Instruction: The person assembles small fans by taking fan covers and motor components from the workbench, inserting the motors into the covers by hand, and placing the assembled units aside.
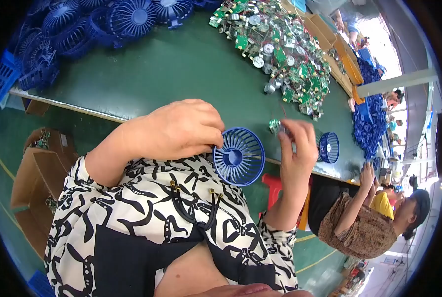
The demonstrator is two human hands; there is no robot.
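Two grips are pinching narrowly near the front edge of the surface (pixel 132 74): the left hand (pixel 186 131) on a blue basket (pixel 234 157) rim, apparently leaving its inside unobstructed, the right hand (pixel 301 143) on a circuit board (pixel 274 125).

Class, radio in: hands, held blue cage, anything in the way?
Left hand gripping blue cage. Right hand at green board, grip unclear. Second cage beside right hand, likely not blocking.

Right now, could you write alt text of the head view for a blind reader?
A person's left hand holds a blue cage while the right hand holds a small circuit part. On the green table beyond lie heaped circuit parts and more blue cages.
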